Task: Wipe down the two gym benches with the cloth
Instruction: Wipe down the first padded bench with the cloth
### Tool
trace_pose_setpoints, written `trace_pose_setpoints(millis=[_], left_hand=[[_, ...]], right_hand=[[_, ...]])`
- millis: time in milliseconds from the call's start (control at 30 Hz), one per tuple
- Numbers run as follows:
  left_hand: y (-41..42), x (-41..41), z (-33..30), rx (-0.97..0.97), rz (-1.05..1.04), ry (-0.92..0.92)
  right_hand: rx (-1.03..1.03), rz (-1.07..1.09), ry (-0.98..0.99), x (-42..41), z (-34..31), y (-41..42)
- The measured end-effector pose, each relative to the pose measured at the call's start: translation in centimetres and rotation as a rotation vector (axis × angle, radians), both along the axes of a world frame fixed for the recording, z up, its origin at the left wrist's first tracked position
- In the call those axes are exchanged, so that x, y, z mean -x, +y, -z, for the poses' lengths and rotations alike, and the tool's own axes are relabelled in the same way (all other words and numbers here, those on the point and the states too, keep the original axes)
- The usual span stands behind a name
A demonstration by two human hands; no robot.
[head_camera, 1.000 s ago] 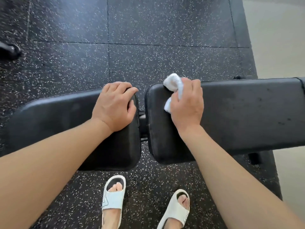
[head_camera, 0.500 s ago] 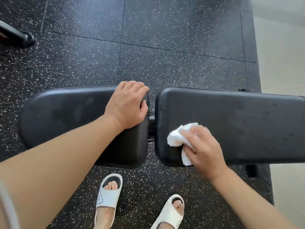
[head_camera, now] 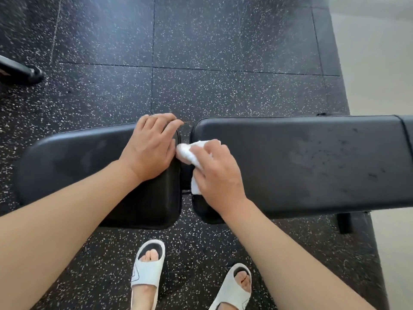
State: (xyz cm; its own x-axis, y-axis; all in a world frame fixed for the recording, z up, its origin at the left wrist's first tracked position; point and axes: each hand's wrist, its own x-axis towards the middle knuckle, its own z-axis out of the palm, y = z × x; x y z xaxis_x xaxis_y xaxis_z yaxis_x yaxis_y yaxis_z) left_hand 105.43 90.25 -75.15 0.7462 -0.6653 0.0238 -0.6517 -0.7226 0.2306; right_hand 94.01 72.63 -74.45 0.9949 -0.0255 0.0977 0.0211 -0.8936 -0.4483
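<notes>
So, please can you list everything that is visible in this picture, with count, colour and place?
pads: two, black; short one on the left, long one on the right, a gap between them.
cloth: one, white; at the gap, on the long pad's left end.
floor: black tiles with white specks.
bar: one, black; far left edge, on the floor.
sandals: two, white; on the feet, near side of the pads.
left hand: rests on the short pad's right end.
right hand: holds the cloth.

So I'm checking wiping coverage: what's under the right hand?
The white cloth, gripped by the right hand against the right pad's near end. The pad surface beneath is covered.
</notes>
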Motion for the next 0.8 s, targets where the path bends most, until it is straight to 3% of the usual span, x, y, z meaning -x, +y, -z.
trace_pose_setpoints(millis=[267, 467, 633, 800], left_hand=[[-2.3, 0.3, -1.2, -0.059, 0.143, 0.02], [-11.6, 2.2, -2.3, 0.061, 0.126, 0.107], [-19.8, 3.4, -0.8, 0.03, -0.081, 0.183], [-21.0, 4.4, 0.6, 0.029, -0.227, 0.099]], right_hand=[[-0.014, 0.011, 0.04, 7.4, -0.2, -7.3], [0.004, 0.084, 0.08, 11.7, 0.0, -12.5], [0.006, 0.154, 0.064, 14.0, 0.3, -16.4], [0.046, 0.135, 0.006, 14.0, 1.1, -18.5]])
